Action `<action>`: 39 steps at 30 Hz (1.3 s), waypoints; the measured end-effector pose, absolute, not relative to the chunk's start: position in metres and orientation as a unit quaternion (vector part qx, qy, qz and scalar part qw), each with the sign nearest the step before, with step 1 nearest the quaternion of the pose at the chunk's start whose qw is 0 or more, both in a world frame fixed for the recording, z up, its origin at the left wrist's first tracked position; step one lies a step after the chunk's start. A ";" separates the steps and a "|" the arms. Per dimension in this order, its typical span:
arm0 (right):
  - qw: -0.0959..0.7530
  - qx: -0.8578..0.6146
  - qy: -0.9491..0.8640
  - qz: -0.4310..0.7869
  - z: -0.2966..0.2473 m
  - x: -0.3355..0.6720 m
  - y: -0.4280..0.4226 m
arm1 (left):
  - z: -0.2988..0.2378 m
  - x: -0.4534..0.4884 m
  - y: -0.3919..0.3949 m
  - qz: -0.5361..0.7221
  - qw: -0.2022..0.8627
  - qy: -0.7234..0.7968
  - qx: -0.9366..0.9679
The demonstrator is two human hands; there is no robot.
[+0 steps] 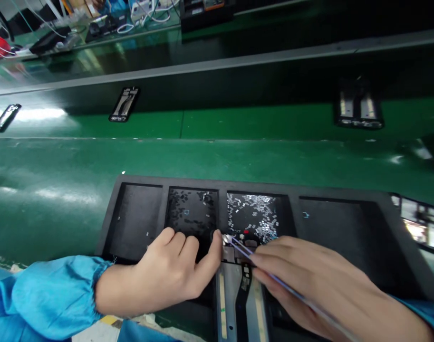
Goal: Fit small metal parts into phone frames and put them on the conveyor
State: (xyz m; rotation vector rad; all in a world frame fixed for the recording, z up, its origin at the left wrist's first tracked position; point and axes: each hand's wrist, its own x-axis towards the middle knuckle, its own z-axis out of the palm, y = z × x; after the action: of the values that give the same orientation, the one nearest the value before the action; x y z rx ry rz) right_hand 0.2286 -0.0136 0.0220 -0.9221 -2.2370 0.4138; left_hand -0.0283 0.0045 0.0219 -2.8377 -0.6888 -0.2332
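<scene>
My right hand closes around a pair of slim tweezers, whose tips meet the top end of an open phone frame. The frame shows a metal plate, a black flex cable and pale strips. My left hand has its fingers curled, with one fingertip against the frame's upper left corner. Its thumb is hidden. Both hands are over a black compartment tray. One compartment has many tiny silver pieces, and the one left of it has small dark pieces.
Across the green bench, open phone frames lie on a strip, one farther left and another phone frame to the right. A shiny device rests by the tray's right edge. Cables and equipment clutter the far bench.
</scene>
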 end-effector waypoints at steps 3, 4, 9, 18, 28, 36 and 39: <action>0.367 -0.460 -0.787 0.186 0.023 0.228 -0.007 | 0.021 -0.028 0.005 -0.076 0.089 -0.248 -0.962; 0.376 -0.494 -0.760 0.190 0.024 0.228 -0.005 | 0.020 -0.028 0.007 -0.083 0.058 -0.251 -0.963; 0.410 -0.566 -0.661 0.273 0.024 0.230 0.000 | 0.016 -0.029 0.017 -0.144 -0.042 -0.246 -0.958; 0.364 -0.589 -0.633 0.347 0.021 0.225 0.002 | 0.019 -0.028 0.019 -0.111 -0.016 -0.233 -0.966; 0.420 -0.595 -0.592 0.344 0.016 0.226 0.002 | 0.017 -0.027 0.019 -0.105 0.012 -0.218 -0.970; 0.380 -0.584 -0.618 0.363 0.017 0.226 0.001 | 0.018 -0.028 0.020 -0.106 0.010 -0.223 -0.969; 0.408 -0.598 -0.590 0.358 0.014 0.225 0.001 | 0.019 -0.027 0.020 -0.102 0.009 -0.228 -0.968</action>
State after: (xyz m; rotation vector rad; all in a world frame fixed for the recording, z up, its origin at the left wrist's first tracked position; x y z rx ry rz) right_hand 0.2250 0.0014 0.0141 -1.5069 -1.4877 0.9033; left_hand -0.0273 0.0204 0.0190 -3.0245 -0.7111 -0.3185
